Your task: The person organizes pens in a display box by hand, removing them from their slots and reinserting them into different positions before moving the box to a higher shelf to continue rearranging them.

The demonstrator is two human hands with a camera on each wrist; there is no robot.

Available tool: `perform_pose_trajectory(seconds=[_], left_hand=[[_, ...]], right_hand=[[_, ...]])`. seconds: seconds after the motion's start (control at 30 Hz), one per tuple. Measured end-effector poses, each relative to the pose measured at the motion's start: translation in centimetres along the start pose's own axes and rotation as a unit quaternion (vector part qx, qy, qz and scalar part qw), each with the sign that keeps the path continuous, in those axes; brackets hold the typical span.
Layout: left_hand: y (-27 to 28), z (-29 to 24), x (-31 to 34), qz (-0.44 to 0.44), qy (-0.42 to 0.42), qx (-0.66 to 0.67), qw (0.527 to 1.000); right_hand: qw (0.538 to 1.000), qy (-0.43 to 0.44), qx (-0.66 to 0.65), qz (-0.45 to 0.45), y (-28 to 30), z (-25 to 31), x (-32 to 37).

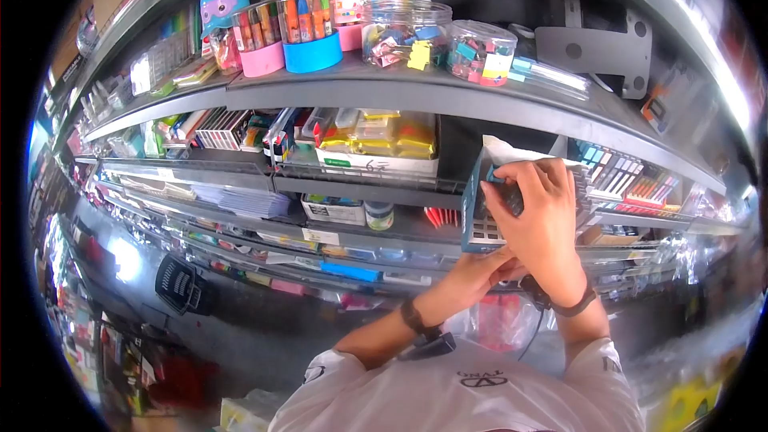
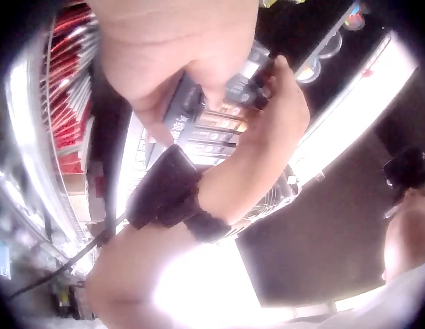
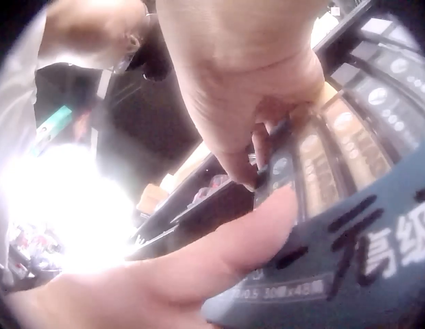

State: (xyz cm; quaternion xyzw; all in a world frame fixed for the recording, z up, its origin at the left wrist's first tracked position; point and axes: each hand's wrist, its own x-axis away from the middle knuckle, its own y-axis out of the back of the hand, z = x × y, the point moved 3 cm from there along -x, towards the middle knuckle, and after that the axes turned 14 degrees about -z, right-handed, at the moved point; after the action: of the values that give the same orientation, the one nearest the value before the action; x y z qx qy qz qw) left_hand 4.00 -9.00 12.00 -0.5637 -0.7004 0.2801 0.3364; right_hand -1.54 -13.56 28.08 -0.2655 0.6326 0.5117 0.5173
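Note:
A blue-grey cardboard box [image 1: 470,220] with an open top is held up at the shelf front. It carries white print and dark handwritten strokes and holds a row of slim packs [image 3: 349,144] with dark and orange ends. My left hand [image 1: 480,272] grips the box from below; its thumb [image 3: 233,243] presses the printed face near the rim. Over the open top, my right hand [image 1: 540,208] bends down with thumb and fingertips at one end of the row. I cannot tell whether its fingertips pinch a pack.
Jars of small coloured items [image 1: 406,36] and tubs of markers [image 1: 308,28] line the upper shelf [image 1: 384,92]. A white carton of yellow packets [image 1: 380,164] stands left of the box. More packs [image 1: 624,172] sit at the right. A dark basket [image 1: 178,284] is on the floor.

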Motion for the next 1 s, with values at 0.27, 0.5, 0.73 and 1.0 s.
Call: perform_pose_trajectory(seconds=[0.27,0.5,0.73,1.0], left_hand=[[-0.5,0.4,-0.4,-0.005,0.005,0.050,0.999],[-0.4,0.4,-0.2,-0.003,-0.004,0.050,0.999],[-0.2,0.6,-0.7,0.014,0.023,0.067,0.997],[-0.9,0.2,-0.1,-0.006,0.027,0.076,0.997]], right_hand=[[1.000,-0.009,-0.004,0.001,0.3,-0.1,-0.3],[1.000,0.007,-0.017,-0.024,0.1,0.4,-0.4],[0.993,-0.026,-0.043,-0.111,1.6,0.0,-1.6],[0.968,-0.067,-0.066,-0.234,5.2,-1.5,-1.5]])
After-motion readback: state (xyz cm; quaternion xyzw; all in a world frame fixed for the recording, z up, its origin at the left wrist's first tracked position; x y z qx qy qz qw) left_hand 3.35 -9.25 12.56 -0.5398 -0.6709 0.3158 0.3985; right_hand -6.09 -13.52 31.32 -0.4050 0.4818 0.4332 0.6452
